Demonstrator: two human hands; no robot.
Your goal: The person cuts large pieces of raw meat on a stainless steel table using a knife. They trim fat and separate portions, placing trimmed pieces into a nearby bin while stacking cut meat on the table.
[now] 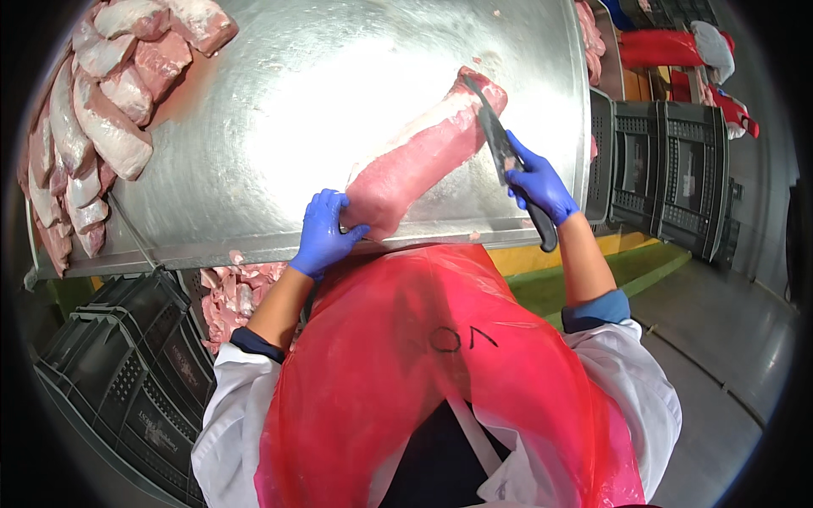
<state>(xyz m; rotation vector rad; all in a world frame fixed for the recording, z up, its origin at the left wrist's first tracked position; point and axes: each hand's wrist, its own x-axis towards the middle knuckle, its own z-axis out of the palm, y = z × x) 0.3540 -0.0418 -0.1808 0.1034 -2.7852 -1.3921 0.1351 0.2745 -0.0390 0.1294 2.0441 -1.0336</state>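
**Gloved hands work a long cut of meat on a steel table**

The left hand point(324, 230), in a blue glove, is cupped over the near end of a long pink cut of meat point(423, 161), fingers curled against it and pressing it down. The right hand point(540, 184), also in a blue glove, is closed around the dark handle of a knife point(508, 161); the blade points away from the person and lies against the far end of the meat, on its right side.

The meat lies slantwise on a shiny steel table point(279, 110), its near end just inside the table's front edge and its far end toward the right rim. A heap of similar pale pink cuts point(93, 118) is piled along the table's left side, well apart from the hands. Below the front edge, a dark plastic crate point(127, 372) stands on the left, with meat scraps point(233, 296) just beside it. More dark crates point(669, 178) stand to the right of the table. A red plastic apron point(440, 381) covers the person's front.
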